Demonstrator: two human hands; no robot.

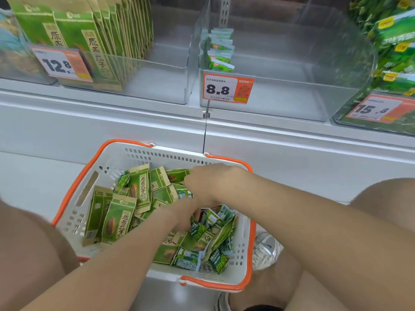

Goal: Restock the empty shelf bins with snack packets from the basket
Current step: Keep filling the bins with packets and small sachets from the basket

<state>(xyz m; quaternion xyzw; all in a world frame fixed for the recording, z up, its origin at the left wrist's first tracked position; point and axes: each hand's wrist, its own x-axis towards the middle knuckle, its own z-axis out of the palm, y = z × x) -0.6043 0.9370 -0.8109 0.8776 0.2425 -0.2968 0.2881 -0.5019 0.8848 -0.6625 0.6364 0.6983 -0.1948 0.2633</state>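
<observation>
Both hands are inside the basket (105, 169), among the snack packets (116, 221). The right hand (208, 182) is beyond the left hand (184, 219). Their fingers are buried, so grasp cannot be determined. A shelf bin (292, 90) stands above both.

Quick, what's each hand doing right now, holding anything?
Left hand: down among the packets in the basket, fingers hidden, cannot tell.
Right hand: knuckles up over the packets, fingertips hidden, cannot tell.
</observation>
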